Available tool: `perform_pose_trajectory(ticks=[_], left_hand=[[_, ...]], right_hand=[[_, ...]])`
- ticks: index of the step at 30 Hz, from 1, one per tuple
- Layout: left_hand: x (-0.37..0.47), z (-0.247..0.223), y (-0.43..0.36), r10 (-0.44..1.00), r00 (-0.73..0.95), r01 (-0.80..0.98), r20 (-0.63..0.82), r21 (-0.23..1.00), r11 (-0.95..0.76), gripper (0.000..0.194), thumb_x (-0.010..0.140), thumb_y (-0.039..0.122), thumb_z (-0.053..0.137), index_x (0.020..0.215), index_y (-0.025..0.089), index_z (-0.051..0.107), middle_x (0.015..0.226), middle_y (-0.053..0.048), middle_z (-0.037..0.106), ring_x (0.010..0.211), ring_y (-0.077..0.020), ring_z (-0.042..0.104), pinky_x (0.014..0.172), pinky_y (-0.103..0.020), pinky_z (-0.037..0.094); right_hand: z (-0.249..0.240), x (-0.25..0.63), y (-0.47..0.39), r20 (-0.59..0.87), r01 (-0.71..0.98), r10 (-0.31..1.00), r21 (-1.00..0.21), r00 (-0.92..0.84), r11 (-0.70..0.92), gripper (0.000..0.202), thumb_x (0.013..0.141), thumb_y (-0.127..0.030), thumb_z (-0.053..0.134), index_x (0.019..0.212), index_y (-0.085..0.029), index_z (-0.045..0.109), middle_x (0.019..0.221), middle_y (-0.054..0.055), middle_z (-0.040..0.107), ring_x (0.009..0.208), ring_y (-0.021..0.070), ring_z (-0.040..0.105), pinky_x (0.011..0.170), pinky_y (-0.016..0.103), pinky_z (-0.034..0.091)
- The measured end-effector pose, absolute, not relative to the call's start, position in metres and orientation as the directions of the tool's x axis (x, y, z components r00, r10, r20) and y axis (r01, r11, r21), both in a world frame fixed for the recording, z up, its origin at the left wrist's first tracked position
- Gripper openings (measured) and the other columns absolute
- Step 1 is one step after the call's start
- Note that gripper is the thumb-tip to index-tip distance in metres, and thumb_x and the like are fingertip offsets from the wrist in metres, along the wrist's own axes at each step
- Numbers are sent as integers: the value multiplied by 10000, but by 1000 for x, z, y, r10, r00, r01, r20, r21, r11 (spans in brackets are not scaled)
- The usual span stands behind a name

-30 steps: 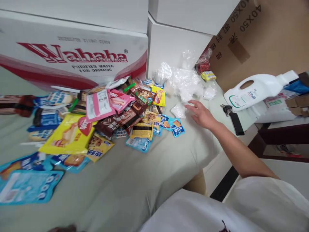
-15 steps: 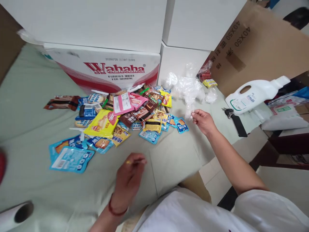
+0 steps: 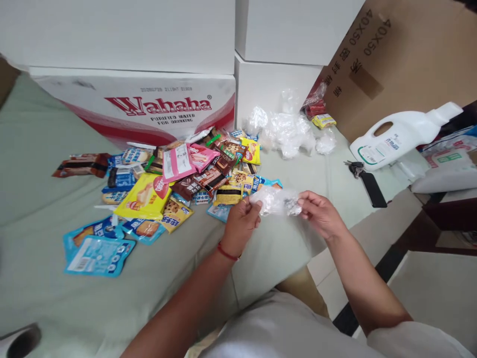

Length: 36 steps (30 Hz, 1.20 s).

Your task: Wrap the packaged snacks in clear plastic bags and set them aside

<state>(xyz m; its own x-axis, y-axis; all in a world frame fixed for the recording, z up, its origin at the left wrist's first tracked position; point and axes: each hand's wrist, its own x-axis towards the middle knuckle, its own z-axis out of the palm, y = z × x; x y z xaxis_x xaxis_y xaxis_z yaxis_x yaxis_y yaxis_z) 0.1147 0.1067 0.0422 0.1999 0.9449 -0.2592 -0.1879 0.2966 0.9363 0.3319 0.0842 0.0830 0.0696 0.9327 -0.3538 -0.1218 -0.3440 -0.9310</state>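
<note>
Between my two hands a crumpled clear plastic bag [image 3: 274, 200] is stretched out above the cloth. My left hand [image 3: 241, 219], with a red cord round its wrist, pinches one end. The other end is pinched in the fingers of my right hand [image 3: 321, 214]. Left of the bag lies a heap of wrapped snacks, among them a yellow packet [image 3: 143, 196], a pink packet [image 3: 179, 163] and a light-blue packet [image 3: 100, 256]. Behind my hands sits a pile of crumpled clear bags [image 3: 286, 132].
A Wahaha water carton [image 3: 156, 107] and white boxes [image 3: 279, 82] stand at the back. On the right are a white jug [image 3: 400, 136], keys with a dark case [image 3: 372, 189] and a brown cardboard sheet [image 3: 365, 64]. A roll [image 3: 20, 340] lies at the lower left.
My right hand has brought a clear bag from the pile toward me. My left hand has moved up and right and taken hold of the bag's other end.
</note>
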Motion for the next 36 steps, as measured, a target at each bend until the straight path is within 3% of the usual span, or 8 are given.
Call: perform_pose_trajectory(ticks=[9, 14, 17, 22, 26, 28, 31, 36], left_hand=[[136, 105, 216, 933, 231, -464, -276, 811, 355, 328, 826, 341, 809, 868, 202, 515, 770, 7, 615, 645, -88, 621, 587, -176, 486], [121, 94, 180, 962, 100, -160, -253, 951, 266, 337, 853, 444, 773, 1062, 215, 641, 951, -27, 667, 715, -124, 623, 529, -200, 453], [101, 63, 117, 944, 255, 3, -211, 976, 217, 315, 921, 477, 698, 891, 164, 715, 842, -42, 688, 685, -115, 566, 580, -213, 450], [78, 27, 63, 973, 119, -269, -196, 937, 221, 313, 909, 490, 746, 861, 187, 684, 897, -29, 699, 706, -103, 559, 594, -202, 455], [66, 18, 78, 958, 220, -537, -186, 797, 278, 562, 801, 680, 774, 1161, 272, 637, 1220, -68, 681, 930, -197, 670, 556, -232, 526], [61, 15, 85, 934, 304, -557, -187, 760, 334, 730, 722, 643, 858, 1302, 298, 579, 1326, -90, 642, 1014, -224, 675, 624, -272, 582], [59, 12, 86, 904, 374, -510, -207, 768, 387, 790, 713, 462, 918, 1385, 292, 539, 1352, -106, 623, 920, -170, 679, 664, -259, 564], [56, 12, 80, 868, 426, -524, -254, 713, 466, 720, 676, 308, 937, 1308, 234, 600, 1106, -49, 678, 636, -57, 576, 496, -184, 371]], right_hand=[[59, 374, 76, -423, -464, 854, -848, 302, -256, 370, 565, -273, 997, 804, -194, 726, 730, -40, 546, 594, 61, 431, 499, 189, 387], [66, 369, 75, -363, -432, 896, -872, 257, -229, 315, 644, -326, 971, 826, -209, 743, 712, -35, 528, 606, 73, 430, 516, 194, 398], [65, 366, 70, -351, -435, 922, -864, 162, -253, 274, 696, -356, 935, 825, -215, 739, 647, -39, 488, 579, 81, 407, 513, 204, 385], [63, 346, 69, -375, -451, 927, -828, 5, -332, 271, 698, -364, 915, 783, -203, 715, 590, -51, 438, 539, 77, 354, 475, 198, 329], [66, 321, 74, -377, -409, 924, -834, -69, -371, 261, 697, -348, 913, 765, -195, 713, 586, -47, 457, 540, 75, 362, 469, 187, 325], [67, 310, 74, -370, -403, 926, -838, -78, -369, 253, 689, -330, 914, 764, -196, 713, 596, -45, 474, 544, 75, 372, 471, 186, 338], [66, 297, 71, -381, -432, 921, -819, -82, -377, 251, 672, -305, 911, 781, -200, 711, 618, -47, 486, 541, 72, 368, 465, 187, 355], [59, 284, 66, -404, -497, 911, -774, -88, -391, 258, 676, -274, 871, 801, -206, 655, 657, -49, 475, 547, 77, 370, 453, 188, 360]])
